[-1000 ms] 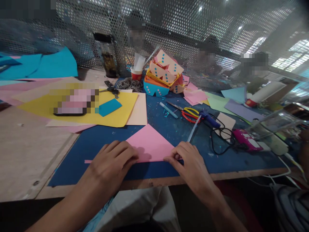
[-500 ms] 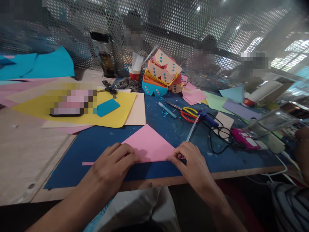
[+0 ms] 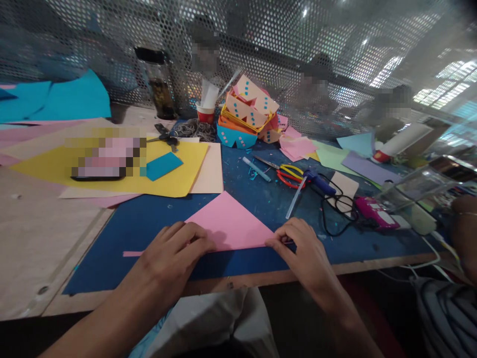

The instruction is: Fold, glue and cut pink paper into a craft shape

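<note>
A pink sheet of paper (image 3: 233,221), triangular in outline with its point facing away from me, lies on the blue mat (image 3: 122,233). My left hand (image 3: 182,246) is closed on its near edge at the left, thumb and fingers pinching the paper. At the right end of the same edge my right hand (image 3: 298,243) grips the paper between thumb and bent fingers. Both lower corners are partly hidden by the hands. A thin pink strip (image 3: 131,254) sticks out to the left from behind my left wrist.
Beyond the paper lie scissors (image 3: 292,176), a blue glue gun (image 3: 318,183) with its black cord, and a pen-like stick (image 3: 257,169). Decorated paper shapes (image 3: 246,112) are stacked at the back. Yellow paper (image 3: 179,184) carries a phone at left. A person's arm (image 3: 464,233) shows far right.
My right hand has slid slightly to the right along the paper's near edge. The left hand stays in place on the paper. The view has shifted a little.
</note>
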Motion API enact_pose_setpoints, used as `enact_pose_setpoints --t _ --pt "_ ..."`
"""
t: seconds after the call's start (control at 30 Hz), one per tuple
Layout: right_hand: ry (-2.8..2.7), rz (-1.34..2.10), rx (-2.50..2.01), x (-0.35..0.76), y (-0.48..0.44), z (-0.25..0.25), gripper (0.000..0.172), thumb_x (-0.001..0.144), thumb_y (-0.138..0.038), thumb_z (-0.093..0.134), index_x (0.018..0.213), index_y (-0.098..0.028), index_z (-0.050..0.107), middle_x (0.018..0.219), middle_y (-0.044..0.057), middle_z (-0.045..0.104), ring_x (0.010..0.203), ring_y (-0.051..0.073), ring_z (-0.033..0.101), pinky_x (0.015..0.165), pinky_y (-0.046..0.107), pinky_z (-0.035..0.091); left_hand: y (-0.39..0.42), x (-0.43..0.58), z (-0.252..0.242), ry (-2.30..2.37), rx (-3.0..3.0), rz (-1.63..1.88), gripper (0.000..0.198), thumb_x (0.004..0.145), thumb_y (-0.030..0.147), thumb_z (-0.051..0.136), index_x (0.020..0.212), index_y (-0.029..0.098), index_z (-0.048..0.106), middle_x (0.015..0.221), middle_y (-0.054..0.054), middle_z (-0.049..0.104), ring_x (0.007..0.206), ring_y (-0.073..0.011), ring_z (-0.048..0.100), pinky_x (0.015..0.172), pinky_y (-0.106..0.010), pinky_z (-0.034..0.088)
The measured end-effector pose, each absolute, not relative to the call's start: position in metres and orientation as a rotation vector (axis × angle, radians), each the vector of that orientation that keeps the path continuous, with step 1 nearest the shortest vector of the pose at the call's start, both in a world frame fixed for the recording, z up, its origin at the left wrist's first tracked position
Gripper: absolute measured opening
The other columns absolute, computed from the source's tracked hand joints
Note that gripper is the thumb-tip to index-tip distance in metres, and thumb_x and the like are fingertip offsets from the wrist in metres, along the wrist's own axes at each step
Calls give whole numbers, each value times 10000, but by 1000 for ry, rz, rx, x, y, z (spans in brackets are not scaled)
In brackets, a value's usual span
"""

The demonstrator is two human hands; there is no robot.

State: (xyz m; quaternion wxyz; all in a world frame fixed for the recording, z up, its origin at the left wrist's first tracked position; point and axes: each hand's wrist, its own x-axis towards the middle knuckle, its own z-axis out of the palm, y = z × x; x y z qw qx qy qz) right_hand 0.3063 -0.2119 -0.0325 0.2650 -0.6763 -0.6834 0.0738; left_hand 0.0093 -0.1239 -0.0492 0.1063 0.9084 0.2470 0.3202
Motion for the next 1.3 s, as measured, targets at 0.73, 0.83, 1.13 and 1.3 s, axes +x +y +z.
enact_pose_setpoints --t 0.73,0.83,1.13,1.3 --pt "-1769 220 -1878 311 -215 -32 252 1010 -404 711 825 -249 640 920 15 638 910 230 596 827 382 419 -136 10 -46 735 2769 897 385 1029 35 415 1244 244 657 1153 -41 677 1035 -218 619 909 -385 472" --pt "-1769 223 -1882 311 -214 -32 248 1008 -399 714 825 -249 639 919 13 640 910 228 598 833 388 418 -137 10 -47 726 2791 905 414 999 6 422 1252 234 657 1163 -39 690 1039 -210 625 924 -376 468" --pt "-1775 201 -1881 311 -214 -33 264 1016 -427 688 825 -253 635 923 25 648 903 233 604 831 394 441 -141 14 -33 725 2884 926 319 970 45 495 1171 187 698 1072 -31 756 942 -199 658 871 -364 434" --pt "-1778 186 -1882 312 -213 -34 243 1016 -413 683 840 -254 632 940 31 659 919 238 607 834 394 443 -146 17 -29 793 2900 900 299 981 98 493 1167 208 700 1058 -13 790 896 -207 683 861 -407 395"
